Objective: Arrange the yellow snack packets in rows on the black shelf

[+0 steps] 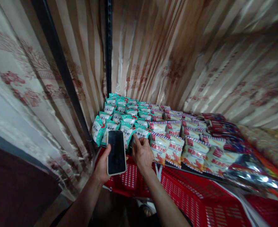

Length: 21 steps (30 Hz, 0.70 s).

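Observation:
My left hand is wrapped round a black smartphone with a dark screen, held upright in front of the snack display. My right hand reaches forward beside it, its fingers pinching the lower edge of a teal and white snack packet at the front of a pile. Several more teal packets are stacked behind it. To the right lie rows of red and white snack packets.
Dark red packets and shiny foil bags continue to the right. Red plastic baskets stand below the display. Striped patterned curtains hang behind and on the left, with a dark metal post between them.

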Tool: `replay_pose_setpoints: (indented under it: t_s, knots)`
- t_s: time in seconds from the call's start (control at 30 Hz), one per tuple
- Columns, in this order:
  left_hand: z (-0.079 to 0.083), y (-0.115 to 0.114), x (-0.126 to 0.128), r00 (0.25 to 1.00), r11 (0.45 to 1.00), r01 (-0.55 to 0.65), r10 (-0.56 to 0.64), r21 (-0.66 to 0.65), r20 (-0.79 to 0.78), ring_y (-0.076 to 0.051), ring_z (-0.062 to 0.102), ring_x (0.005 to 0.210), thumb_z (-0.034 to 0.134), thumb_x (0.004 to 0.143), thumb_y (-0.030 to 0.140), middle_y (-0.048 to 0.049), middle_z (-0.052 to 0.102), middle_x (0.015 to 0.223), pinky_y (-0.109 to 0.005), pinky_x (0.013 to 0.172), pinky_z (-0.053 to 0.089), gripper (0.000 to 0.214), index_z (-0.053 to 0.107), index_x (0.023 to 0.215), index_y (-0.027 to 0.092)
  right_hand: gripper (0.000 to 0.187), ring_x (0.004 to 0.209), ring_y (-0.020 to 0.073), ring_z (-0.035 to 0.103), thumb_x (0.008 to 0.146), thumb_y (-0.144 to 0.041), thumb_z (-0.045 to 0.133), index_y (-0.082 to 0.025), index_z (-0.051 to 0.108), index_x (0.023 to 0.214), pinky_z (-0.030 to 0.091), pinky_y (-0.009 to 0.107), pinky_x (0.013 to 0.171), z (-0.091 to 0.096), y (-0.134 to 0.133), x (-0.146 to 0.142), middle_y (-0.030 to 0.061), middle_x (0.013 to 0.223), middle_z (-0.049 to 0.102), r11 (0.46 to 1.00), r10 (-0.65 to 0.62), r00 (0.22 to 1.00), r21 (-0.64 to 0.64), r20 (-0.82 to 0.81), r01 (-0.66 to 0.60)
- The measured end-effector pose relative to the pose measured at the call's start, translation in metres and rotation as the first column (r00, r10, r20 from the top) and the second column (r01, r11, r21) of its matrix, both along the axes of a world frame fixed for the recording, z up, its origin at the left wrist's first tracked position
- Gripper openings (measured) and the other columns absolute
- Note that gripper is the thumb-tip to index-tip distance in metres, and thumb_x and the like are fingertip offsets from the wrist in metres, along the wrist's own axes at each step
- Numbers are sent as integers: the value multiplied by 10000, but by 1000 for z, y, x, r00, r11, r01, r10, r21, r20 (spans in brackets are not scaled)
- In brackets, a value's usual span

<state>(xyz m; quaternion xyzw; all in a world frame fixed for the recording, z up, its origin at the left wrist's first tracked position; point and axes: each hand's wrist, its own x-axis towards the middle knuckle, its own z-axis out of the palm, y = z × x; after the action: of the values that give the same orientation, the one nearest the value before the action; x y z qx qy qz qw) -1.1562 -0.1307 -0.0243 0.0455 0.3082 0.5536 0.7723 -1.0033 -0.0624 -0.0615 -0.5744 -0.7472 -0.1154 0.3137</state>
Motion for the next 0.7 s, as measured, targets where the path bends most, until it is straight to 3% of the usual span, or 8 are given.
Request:
replay_pose_setpoints:
  t_s: [0.33, 0.5, 0.7]
  knots:
    - [-8, 11, 10, 999, 996, -40, 38, -74, -29, -248, 693, 746, 388, 904, 429, -116, 722, 772, -388, 737, 550, 475, 565, 1193, 96, 331, 822, 155, 528, 839, -202, 462, -208, 583, 1146, 449, 231, 629, -5, -9, 10, 64, 941, 526, 994, 111, 988, 10, -112, -110]
    - [-10, 12, 17, 999, 998, -40, 39, -42, -14, -249, 690, 777, 421, 894, 419, -113, 721, 865, -401, 756, 544, 457, 540, 1231, 134, 328, 773, 148, 529, 844, -189, 453, -214, 583, 1145, 448, 226, 597, -6, -13, 21, 54, 898, 521, 991, 112, 984, -58, -135, -121]
    - [-7, 16, 24, 999, 998, -52, 52, -36, -11, -241, 685, 819, 387, 913, 384, -104, 717, 916, -394, 788, 538, 439, 518, 1255, 142, 372, 879, 188, 509, 843, -175, 449, -193, 546, 1201, 487, 291, 696, -6, -13, 24, 88, 965, 515, 984, 161, 975, -57, -152, -171]
